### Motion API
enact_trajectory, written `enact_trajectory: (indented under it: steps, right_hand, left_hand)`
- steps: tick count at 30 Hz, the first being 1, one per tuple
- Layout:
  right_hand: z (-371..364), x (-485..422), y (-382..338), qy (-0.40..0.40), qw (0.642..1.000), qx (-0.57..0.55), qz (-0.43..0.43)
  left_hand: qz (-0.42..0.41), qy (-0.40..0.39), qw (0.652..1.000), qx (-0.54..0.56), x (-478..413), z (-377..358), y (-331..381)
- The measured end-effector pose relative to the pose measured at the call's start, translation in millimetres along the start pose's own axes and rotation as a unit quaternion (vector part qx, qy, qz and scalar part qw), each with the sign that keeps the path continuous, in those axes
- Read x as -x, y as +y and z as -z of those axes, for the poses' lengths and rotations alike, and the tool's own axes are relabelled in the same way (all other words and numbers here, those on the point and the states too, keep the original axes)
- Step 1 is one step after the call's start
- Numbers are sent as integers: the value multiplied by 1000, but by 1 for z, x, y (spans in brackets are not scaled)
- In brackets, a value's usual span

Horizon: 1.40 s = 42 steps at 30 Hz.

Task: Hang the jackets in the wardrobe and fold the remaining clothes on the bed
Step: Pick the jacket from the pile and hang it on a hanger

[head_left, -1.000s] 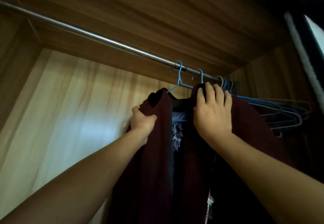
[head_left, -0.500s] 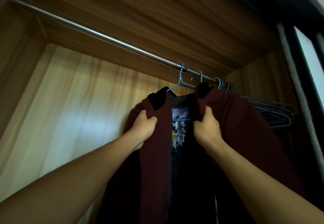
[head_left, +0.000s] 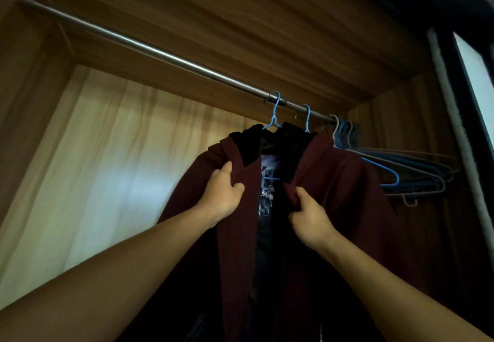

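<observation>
Since one second ago my right hand point(head_left: 310, 216) has come down from the collar. Now its curled fingers pinch one front edge of the maroon jacket point(head_left: 347, 194). My left hand point(head_left: 224, 194), at 9 o'clock from it, grips the other edge. I see the jacket hanging open between both hands, under two blue hanger hooks point(head_left: 274, 115) on the rail point(head_left: 160, 52) at 12 o'clock. Empty hangers point(head_left: 417, 178) bunch at 3 o'clock.

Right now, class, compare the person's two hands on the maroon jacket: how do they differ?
The left hand grips the maroon jacket by the front edge on the person's left; the right hand grips the opposite edge. The left hand sits higher than the right hand. Shared: both curl round the fabric.
</observation>
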State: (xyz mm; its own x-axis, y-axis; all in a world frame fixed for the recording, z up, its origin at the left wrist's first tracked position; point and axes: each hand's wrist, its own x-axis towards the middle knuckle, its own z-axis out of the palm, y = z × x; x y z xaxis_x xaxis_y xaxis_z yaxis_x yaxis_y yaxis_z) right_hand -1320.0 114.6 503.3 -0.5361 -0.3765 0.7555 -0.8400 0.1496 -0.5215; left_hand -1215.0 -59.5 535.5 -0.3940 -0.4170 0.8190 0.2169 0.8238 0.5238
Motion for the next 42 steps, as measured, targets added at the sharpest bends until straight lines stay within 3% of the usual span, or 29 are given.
enact_trajectory:
  steps: [3, 6, 8, 10, 11, 14, 17, 21, 23, 33, 37, 42]
  right_hand:
    - [-8, 9, 10, 5, 1000, -3, -10]
    - [-9, 11, 10, 17, 999, 37, -12]
    - [-5, 14, 5, 45, 981, 191, 13]
    - [-1, 14, -1, 95, 938, 328, 53]
    - [1, 11, -5, 119, 932, 337, 65]
    - [9, -4, -14, 161, 966, 199, 33]
    - [20, -21, -18, 202, 979, 6, -27]
    - [28, -37, -10, 206, 975, -68, -37]
    - [28, -47, -10, 184, 976, -110, -36]
    - [10, -63, -29, 26, 954, -296, 43]
    - [10, -55, -20, 9, 962, -268, 48]
    - [-15, -43, -1, 52, 984, -163, 49]
  left_hand:
    - [-24, 60, 997, -48, 2, -6, -2]
    - [-90, 129, 968, -194, 0, -8, 0]
    - [-119, 119, 958, -232, -3, -6, 3]
    - [-91, 83, 973, -193, -10, -2, 7]
    - [-63, 75, 985, -144, -14, 1, 10]
    - [20, 80, 995, 59, -21, 5, 16]
    - [68, 93, 980, 164, -24, 4, 20]
    - [113, 33, 950, 290, -30, 3, 26]
    - [124, -12, 951, 281, -28, -5, 27]
    - [52, -70, 971, 221, -30, -39, 40]
    - [13, -88, 969, 231, -30, -30, 19]
    - [8, -65, 966, 251, -12, -42, -14]
